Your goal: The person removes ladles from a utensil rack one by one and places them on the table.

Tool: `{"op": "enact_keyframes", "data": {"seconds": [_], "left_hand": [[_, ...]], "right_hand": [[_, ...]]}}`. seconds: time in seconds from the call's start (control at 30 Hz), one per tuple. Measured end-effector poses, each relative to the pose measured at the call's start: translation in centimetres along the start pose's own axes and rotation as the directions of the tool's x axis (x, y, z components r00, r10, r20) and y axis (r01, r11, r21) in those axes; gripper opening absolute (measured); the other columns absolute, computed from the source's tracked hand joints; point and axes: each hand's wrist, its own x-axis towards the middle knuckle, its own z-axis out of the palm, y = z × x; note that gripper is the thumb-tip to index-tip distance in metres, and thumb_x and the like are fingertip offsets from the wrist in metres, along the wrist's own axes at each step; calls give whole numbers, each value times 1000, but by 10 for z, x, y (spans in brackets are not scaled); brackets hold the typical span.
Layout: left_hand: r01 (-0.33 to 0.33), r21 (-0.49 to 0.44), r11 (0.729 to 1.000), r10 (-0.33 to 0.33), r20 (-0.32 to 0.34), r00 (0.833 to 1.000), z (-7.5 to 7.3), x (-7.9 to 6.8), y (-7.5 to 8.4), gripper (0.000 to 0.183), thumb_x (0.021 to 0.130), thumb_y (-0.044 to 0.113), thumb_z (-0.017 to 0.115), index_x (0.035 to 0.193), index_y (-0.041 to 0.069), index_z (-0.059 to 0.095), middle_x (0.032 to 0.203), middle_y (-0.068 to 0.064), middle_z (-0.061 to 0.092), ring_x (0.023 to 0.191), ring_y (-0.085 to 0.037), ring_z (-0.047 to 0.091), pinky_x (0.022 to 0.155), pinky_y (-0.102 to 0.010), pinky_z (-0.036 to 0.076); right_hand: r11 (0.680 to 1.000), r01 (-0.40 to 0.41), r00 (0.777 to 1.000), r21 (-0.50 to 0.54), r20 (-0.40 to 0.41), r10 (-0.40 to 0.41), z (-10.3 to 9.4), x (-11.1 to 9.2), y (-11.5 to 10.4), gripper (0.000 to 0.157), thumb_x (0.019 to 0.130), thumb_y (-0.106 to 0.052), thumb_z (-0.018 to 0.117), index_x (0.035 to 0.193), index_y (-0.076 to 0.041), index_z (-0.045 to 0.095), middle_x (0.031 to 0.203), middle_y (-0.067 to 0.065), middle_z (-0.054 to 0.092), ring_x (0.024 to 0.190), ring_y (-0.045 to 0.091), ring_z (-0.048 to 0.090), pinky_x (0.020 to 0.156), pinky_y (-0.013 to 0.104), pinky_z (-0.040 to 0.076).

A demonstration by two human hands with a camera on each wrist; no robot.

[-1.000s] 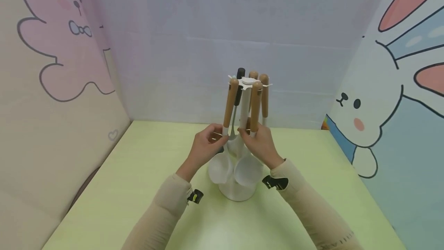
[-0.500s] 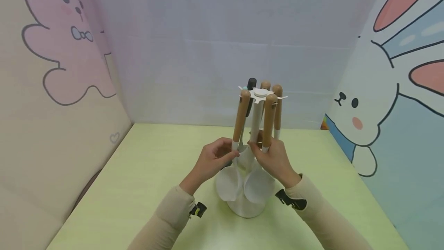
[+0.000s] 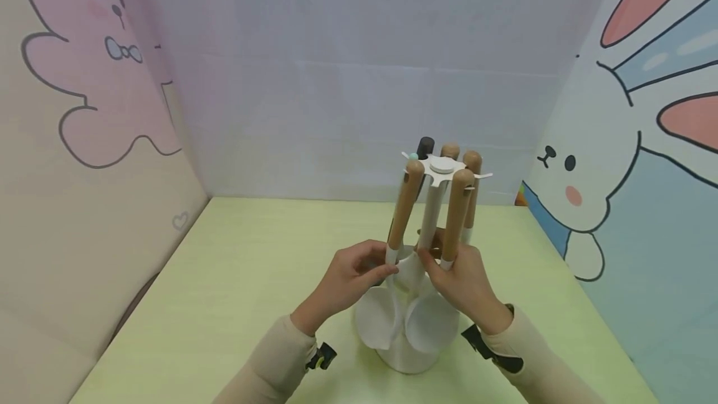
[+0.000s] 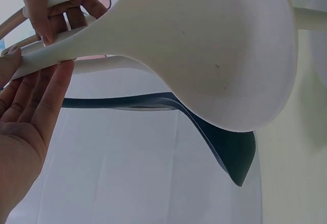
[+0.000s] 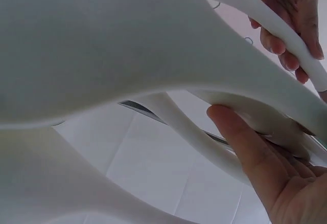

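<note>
Location: the white utensil rack (image 3: 432,214) is at 4 to 5 o'clock from the centre of the head view, above the pale green table (image 3: 252,267), its round base (image 3: 407,363) toward 6 o'clock. Whether the base bears fully on the table cannot be told.

Left hand (image 3: 352,274): at 9 o'clock of the rack. Thumb and fingers pinch the white neck of the left spoon (image 3: 402,217), just below its brown handle. The left wrist view confirms the thumb on one side of the neck and the fingers on the other.

Right hand (image 3: 467,279): at 3 o'clock of the rack. Fingers are curled behind the rack's pole, thumb across the front. The neck of the right spoon (image 3: 457,220) passes through the same grasp; whether it is itself gripped cannot be told.

Fittings: around the rack's top, the left spoon's handle is at 8 o'clock and the right spoon's at 5. Further brown handles show at 1 o'clock (image 3: 450,151) and 3 o'clock (image 3: 471,201); a black handle (image 3: 426,146) is at 11. In the left wrist view, a dark green turner (image 4: 232,150) hangs near the left spoon's white bowl.

Surroundings: a pale curtain (image 3: 359,48) at 12 o'clock; a printed rabbit (image 3: 580,142) at 3.
</note>
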Motion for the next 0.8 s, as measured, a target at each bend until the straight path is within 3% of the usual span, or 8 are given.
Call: {"op": "enact_keyframes", "data": {"seconds": [0.4,0.6,0.8], "left_hand": [[-96,0,995,96,-17,995,10,-5,3,24,89,-4,70,113,-2,65,99,-19,71,84,-14,70,69,-31,60],[-153,14,988,153,-10,988,10,-1,5,24,89,-7,69,112,-5,64,97,-21,71,83,-20,71,69,-31,60],[-151,8,988,151,-4,988,6,3,9,24,88,-6,70,112,-3,65,98,-15,72,79,-29,71,67,-30,60]], "right_hand": [[999,41,999,15,-11,-41,-8,-11,-8,20,83,9,72,101,2,67,92,8,73,77,23,71,66,31,59],[998,58,998,15,-27,-57,-8,-12,-7,19,83,10,72,99,1,67,92,8,73,76,22,71,65,31,58],[998,51,998,26,-22,-50,-8,-12,-7,21,83,11,71,101,2,67,93,9,73,77,22,71,66,31,59]]}}
